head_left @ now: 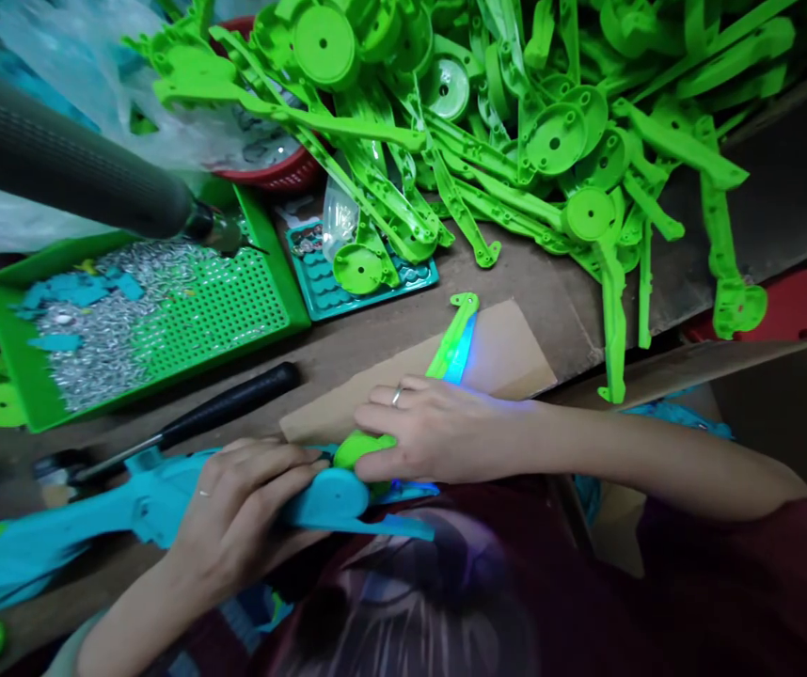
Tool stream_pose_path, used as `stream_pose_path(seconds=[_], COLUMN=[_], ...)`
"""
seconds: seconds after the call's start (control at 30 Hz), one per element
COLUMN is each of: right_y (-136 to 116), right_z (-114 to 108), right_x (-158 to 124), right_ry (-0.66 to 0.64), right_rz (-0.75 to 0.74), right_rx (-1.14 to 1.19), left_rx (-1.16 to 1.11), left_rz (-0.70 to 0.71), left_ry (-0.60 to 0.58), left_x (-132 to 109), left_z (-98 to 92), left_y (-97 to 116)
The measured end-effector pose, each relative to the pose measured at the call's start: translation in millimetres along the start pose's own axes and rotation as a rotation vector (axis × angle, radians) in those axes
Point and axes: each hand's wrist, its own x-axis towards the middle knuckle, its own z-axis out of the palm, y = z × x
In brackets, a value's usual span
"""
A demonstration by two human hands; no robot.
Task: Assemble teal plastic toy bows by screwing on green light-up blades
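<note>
My left hand [241, 503] is closed over a blue plastic part [337, 496] with a round disc at one end, close to my body. My right hand [424, 432] wears a ring and grips a bright green plastic arm [454, 340] with a rounded end. The far tip of this arm sticks out past my fingers over a piece of cardboard [516, 343], with a blue glow beside it. The two hands are close together, and the fingers hide where the green and blue parts meet. More blue plastic parts [93, 517] lie left of my left hand.
A green tray [291, 282] holds many small screws and blue bits. A power screwdriver [93, 160] hangs above it. A hammer [234, 400] lies nearby. Green parts [559, 136] are heaped at the back, by a red basket [283, 174]. An open carton [763, 395] stands right.
</note>
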Motion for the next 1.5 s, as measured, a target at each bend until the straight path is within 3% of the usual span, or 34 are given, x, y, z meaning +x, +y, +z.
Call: stream_pose_path(seconds=[0.17, 0.37, 0.53, 0.67, 1.17, 1.33, 1.5], right_y=[-6, -1, 7, 4, -2, -1, -2], right_z=[2, 0, -6, -8, -10, -14, -19], right_x=[-2, 5, 9, 7, 4, 8, 7], right_ry=[0.032, 0.035, 0.046, 0.051, 0.064, -0.04, -0.064], right_rz=[0.038, 0.011, -0.03, -0.019, -0.011, 0.006, 0.019], right_rx=[0.02, 0.062, 0.055, 0.013, -0.008, 0.001, -0.01], left_rx=[0.101, 0.104, 0.21, 0.225, 0.132, 0.043, -0.044], left_rz=[-0.082, -0.015, 0.103, 0.157, 0.233, 0.177, 0.118], left_ry=[-0.059, -0.066, -0.198, -0.196, -0.176, -0.167, -0.21], left_x=[1, 4, 22, 26, 30, 19, 10], left_z=[-6.6, -13.6, -26.5, -32.5, -28.0, -18.7, -13.1], left_y=[7, 15, 16, 15, 4, -3, -8])
